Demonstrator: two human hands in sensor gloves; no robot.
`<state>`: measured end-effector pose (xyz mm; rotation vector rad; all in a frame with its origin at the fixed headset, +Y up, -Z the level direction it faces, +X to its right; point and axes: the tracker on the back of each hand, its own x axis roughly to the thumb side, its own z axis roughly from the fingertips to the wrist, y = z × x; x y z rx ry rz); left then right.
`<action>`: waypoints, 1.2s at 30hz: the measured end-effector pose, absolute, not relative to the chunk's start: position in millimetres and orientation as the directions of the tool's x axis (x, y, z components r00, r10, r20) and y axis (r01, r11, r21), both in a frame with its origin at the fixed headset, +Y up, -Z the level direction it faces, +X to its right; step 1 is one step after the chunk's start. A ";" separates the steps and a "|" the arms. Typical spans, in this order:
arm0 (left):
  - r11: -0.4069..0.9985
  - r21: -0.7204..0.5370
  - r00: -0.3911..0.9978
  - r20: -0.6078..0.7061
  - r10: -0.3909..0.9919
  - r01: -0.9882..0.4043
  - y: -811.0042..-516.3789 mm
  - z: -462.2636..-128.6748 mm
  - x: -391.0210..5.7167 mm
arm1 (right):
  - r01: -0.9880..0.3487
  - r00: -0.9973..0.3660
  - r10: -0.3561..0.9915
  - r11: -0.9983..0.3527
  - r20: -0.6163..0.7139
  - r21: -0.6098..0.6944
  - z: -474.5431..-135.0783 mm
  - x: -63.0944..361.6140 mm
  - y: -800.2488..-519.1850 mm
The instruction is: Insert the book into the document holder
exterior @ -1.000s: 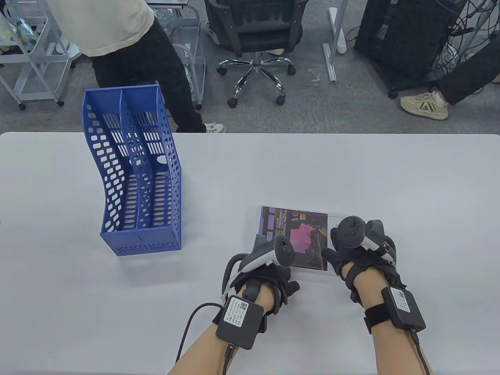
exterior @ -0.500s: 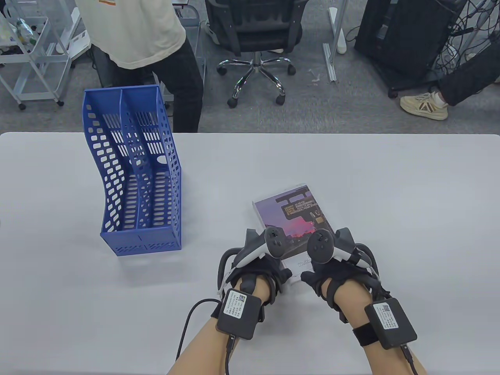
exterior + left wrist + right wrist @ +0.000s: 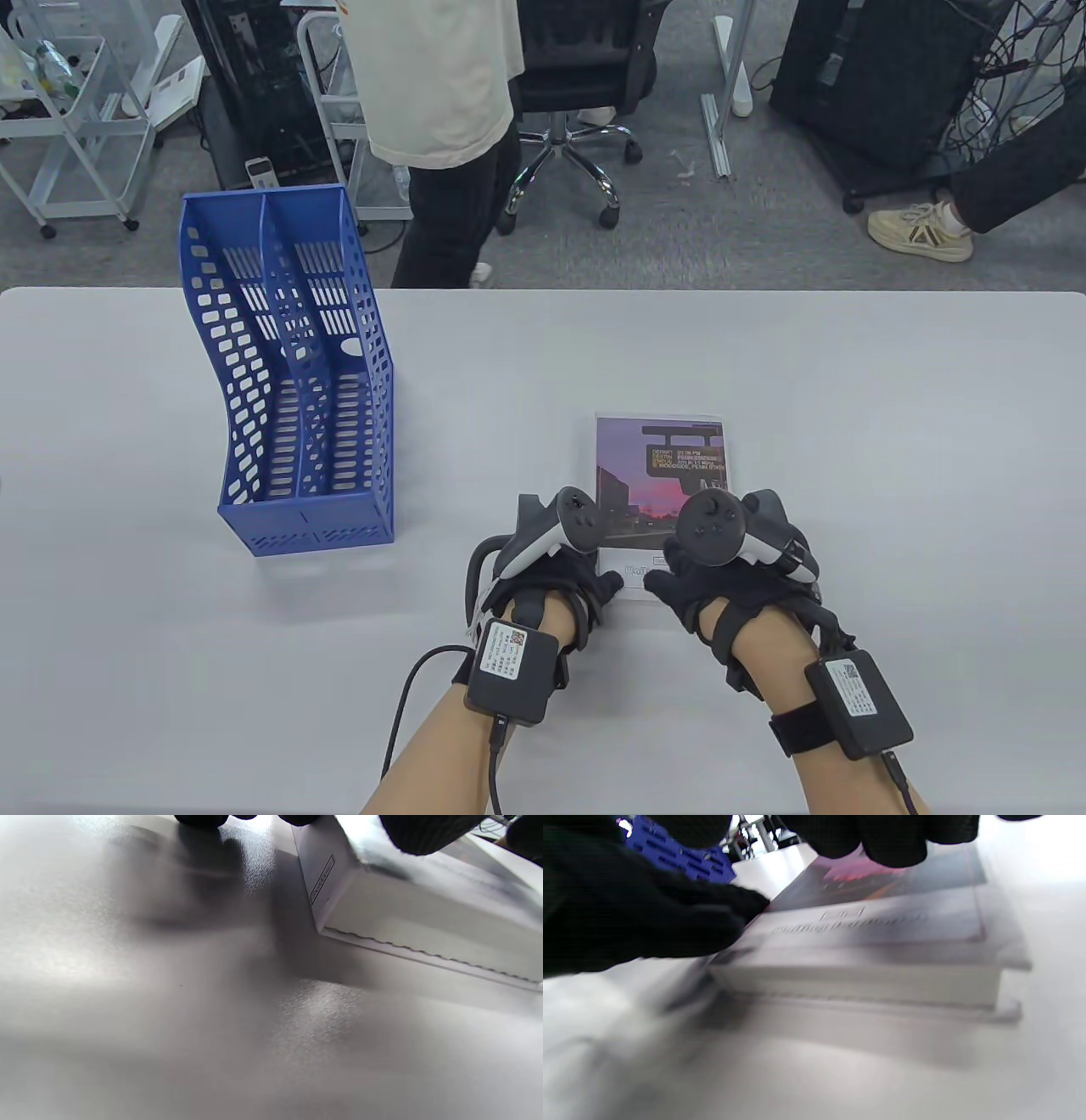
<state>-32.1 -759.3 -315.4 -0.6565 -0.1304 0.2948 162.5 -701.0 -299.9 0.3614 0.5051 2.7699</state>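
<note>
The book point(image 3: 657, 463), with a purple dusk-scene cover, lies flat on the white table point(image 3: 764, 382), its long side pointing away from me. My right hand point(image 3: 689, 570) holds its near right part: fingers point(image 3: 882, 840) press on the cover and the thumb point(image 3: 683, 921) sits against the near left edge. My left hand point(image 3: 585, 579) is at the near left corner, thumb point(image 3: 424, 832) on the top of the book point(image 3: 382, 908), other fingers on the table beside it. The blue document holder point(image 3: 288, 373) stands upright at the left, two slots open upward, apart from both hands.
The holder also shows in the right wrist view point(image 3: 674, 857), behind the thumb. A person in a cream shirt point(image 3: 433, 76) stands beyond the table's far edge, near an office chair point(image 3: 577, 127). Glove cables trail off the table's near edge.
The book has been turned from lying crosswise to pointing straight away from me. Both hands shifted with it along its near edge. The person behind the table walked to the right.
</note>
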 end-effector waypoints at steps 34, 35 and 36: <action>0.620 -0.469 0.632 0.156 0.759 -0.629 -701.5 -293.1 -17.5 | -0.833 -0.470 0.851 -0.342 -0.232 0.434 -316.1 216.8 -742.0; 0.637 -0.450 0.632 0.187 0.752 -0.626 -698.5 -290.9 -14.8 | -0.846 -0.444 0.863 -0.315 -0.241 0.431 -316.6 220.2 -742.7; 0.635 -0.437 0.615 0.209 0.761 -0.637 -696.1 -289.0 -12.4 | -0.859 -0.417 0.873 -0.290 -0.251 0.421 -317.1 223.9 -743.4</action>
